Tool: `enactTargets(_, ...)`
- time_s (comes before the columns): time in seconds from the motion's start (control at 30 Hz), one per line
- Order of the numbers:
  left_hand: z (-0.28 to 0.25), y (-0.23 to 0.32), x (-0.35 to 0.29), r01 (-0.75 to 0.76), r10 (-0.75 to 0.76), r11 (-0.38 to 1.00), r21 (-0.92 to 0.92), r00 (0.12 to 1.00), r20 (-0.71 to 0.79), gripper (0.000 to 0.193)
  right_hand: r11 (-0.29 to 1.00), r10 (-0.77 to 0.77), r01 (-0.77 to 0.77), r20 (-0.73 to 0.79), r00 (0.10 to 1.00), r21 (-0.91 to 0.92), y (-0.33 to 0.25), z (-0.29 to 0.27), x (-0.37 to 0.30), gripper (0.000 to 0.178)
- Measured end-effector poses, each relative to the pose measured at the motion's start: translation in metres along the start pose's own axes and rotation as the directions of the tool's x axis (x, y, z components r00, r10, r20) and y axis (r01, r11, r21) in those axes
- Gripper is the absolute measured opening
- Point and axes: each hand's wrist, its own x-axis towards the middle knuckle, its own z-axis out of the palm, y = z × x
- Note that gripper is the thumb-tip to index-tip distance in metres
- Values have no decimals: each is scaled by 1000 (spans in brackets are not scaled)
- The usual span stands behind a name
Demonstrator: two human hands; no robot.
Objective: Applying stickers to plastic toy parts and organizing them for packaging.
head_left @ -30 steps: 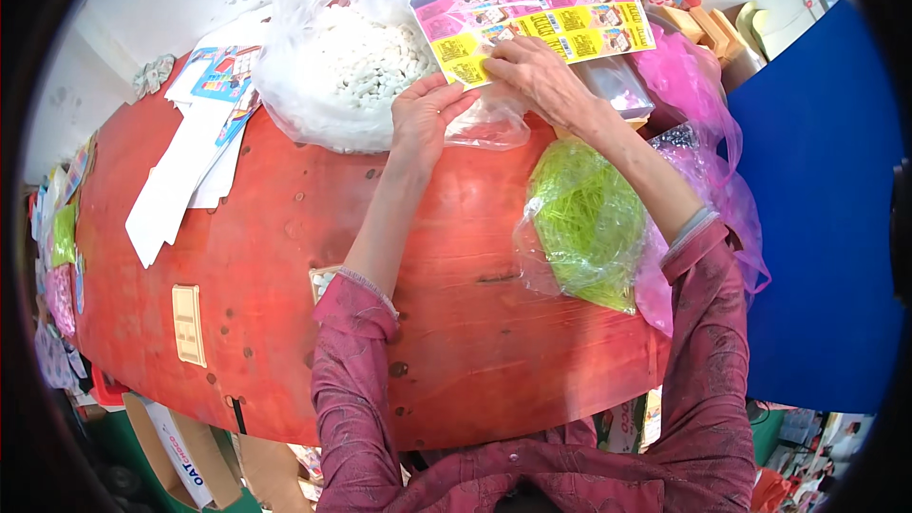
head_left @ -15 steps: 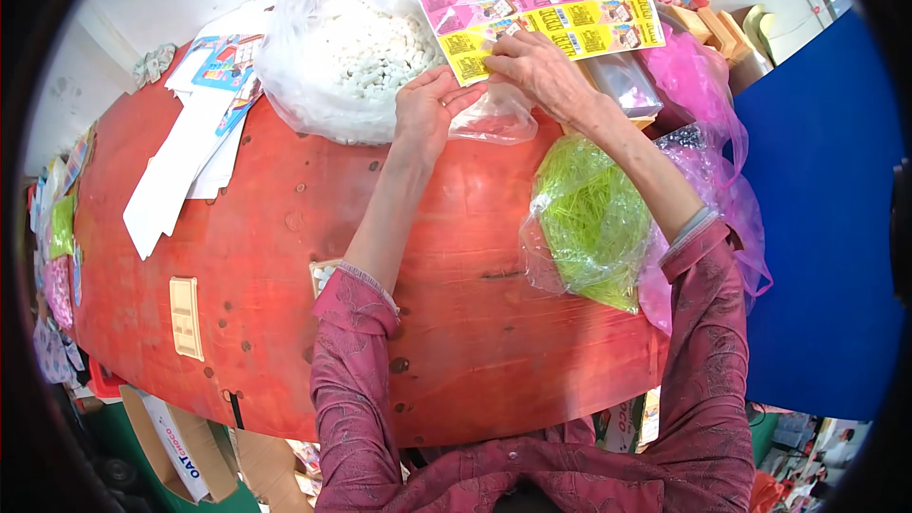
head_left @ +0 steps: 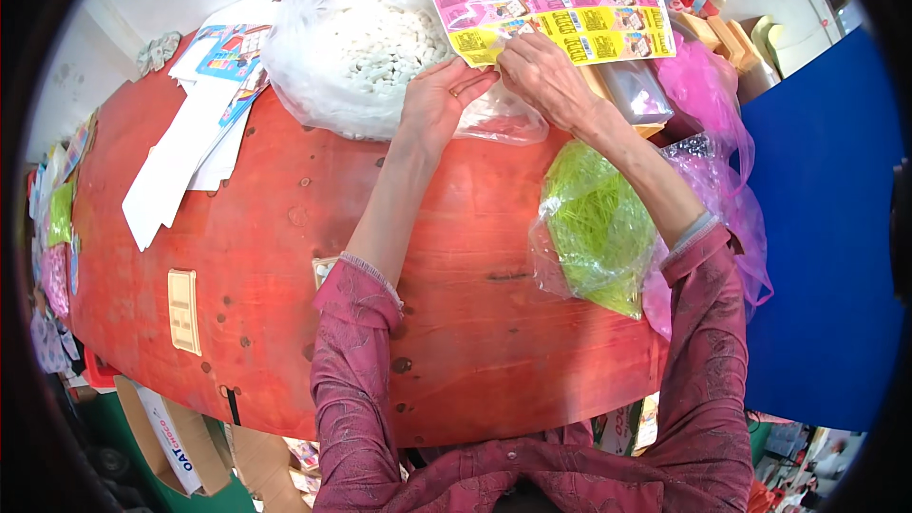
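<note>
A sheet of printed labels (head_left: 608, 24), pink above and yellow below, lies over the things at the far side of the table. My left hand (head_left: 442, 100) is closed at its lower left corner, thumb and fingers pinching the edge. Close beside it, my right hand (head_left: 549, 81) has its fingers curled and pressed together on the sheet's lower yellow part. A small white patch shows by those fingertips; whether a label is lifting there is too small to tell. Behind my left hand sits a clear plastic bag (head_left: 313, 85) full of small white pieces (head_left: 380, 33).
A clear bag of thin green strips (head_left: 598, 228) lies under my right forearm, next to pink plastic bags (head_left: 708, 104). White paper sheets (head_left: 185, 147) rest at the left. A beige tray (head_left: 183, 312) stands on the red table (head_left: 475, 342). A blue panel (head_left: 817, 228) borders the right.
My right hand has drawn down slightly, and its fingers have curled tighter near my left fingertips. The label sheet's lower left corner has risen a little in the picture.
</note>
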Motion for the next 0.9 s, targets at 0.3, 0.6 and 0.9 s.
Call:
enactTargets(0.3, -5, -1, 9, 7, -8, 997, -75, 1000, -8, 24, 955, 151, -126, -75, 986, 270, 0, -9, 3, 7)
enactTargets(0.6, -7, -1, 8, 43, -42, 999, -28, 999, 34, 29, 800, 428, -391, 26, 904, 455, 3, -6, -1, 7)
enactTargets(0.9, 13, -7, 12, -55, 60, 994, 99, 997, -48, 23, 975, 217, -217, -359, 908, 40, 6, -26, 12, 8)
